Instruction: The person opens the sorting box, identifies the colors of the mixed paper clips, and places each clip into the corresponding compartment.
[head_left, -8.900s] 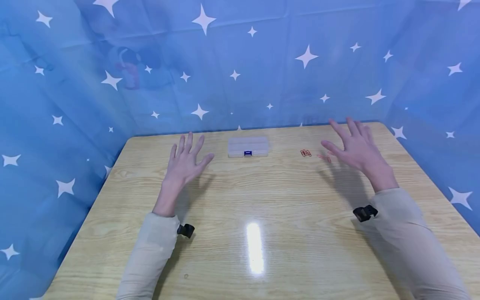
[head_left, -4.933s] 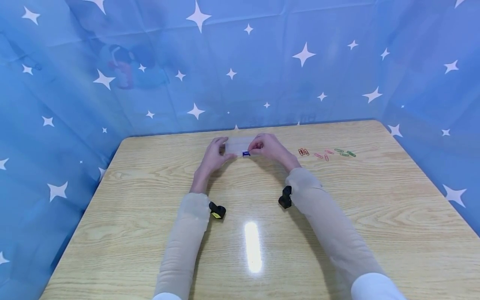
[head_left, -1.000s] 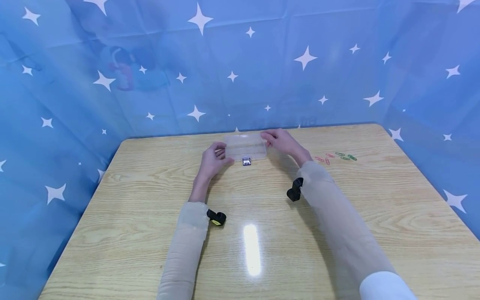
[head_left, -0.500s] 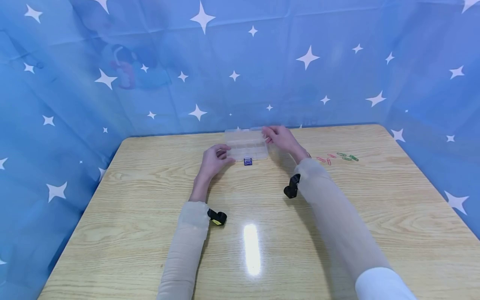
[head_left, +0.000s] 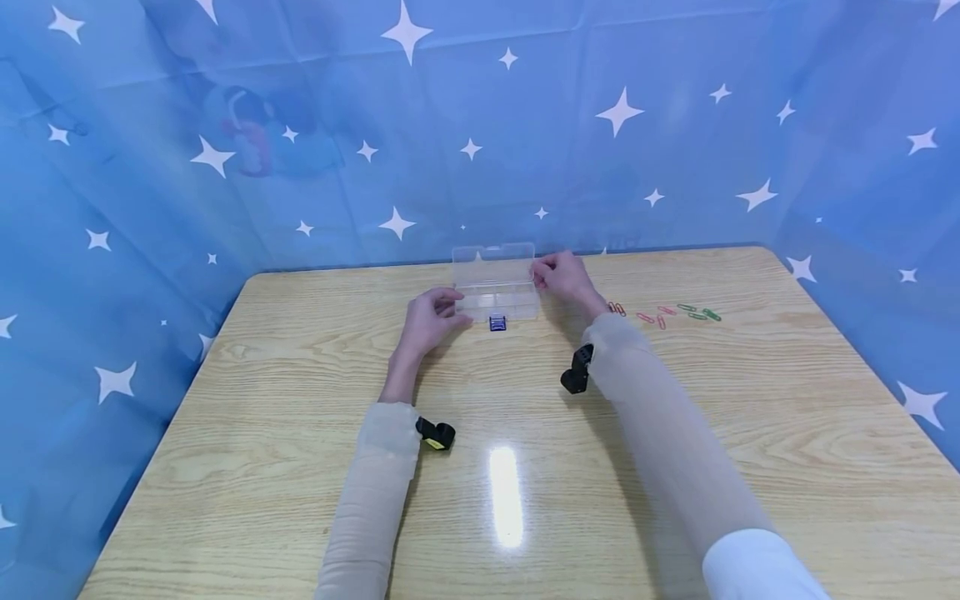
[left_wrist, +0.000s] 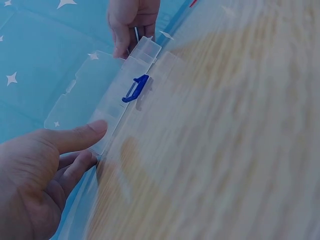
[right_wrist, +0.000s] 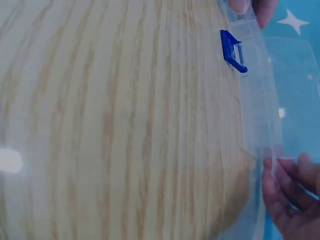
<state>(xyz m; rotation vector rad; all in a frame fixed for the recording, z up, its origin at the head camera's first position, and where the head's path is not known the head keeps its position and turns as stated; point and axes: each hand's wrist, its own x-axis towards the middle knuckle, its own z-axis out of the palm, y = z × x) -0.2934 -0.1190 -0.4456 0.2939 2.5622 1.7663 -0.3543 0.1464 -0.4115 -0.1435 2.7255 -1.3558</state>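
A clear plastic compartment box (head_left: 517, 304) sits near the table's back edge, its see-through lid (head_left: 491, 265) raised behind it. The blue latch (left_wrist: 135, 89) hangs folded down at the front. My left hand (head_left: 427, 321) grips the box's left end, with the thumb on the front in the left wrist view and the other fingers curled round the side. At the right end, my right hand (head_left: 566, 279) holds the box by its edge near the hinge, fingertips at the lid's corner in the right wrist view. The compartments show no contents.
Right of the box lie red paper clips (head_left: 620, 309), partly hidden by my right wrist, then pink ones (head_left: 645, 317) and green ones (head_left: 711, 315). A blue star-patterned curtain (head_left: 330, 125) stands close behind the wooden table (head_left: 300, 483).
Both hands came from wide apart to the box. The latch was flipped down, and the lid swung up and back over the last second. My left hand has stayed at its end.
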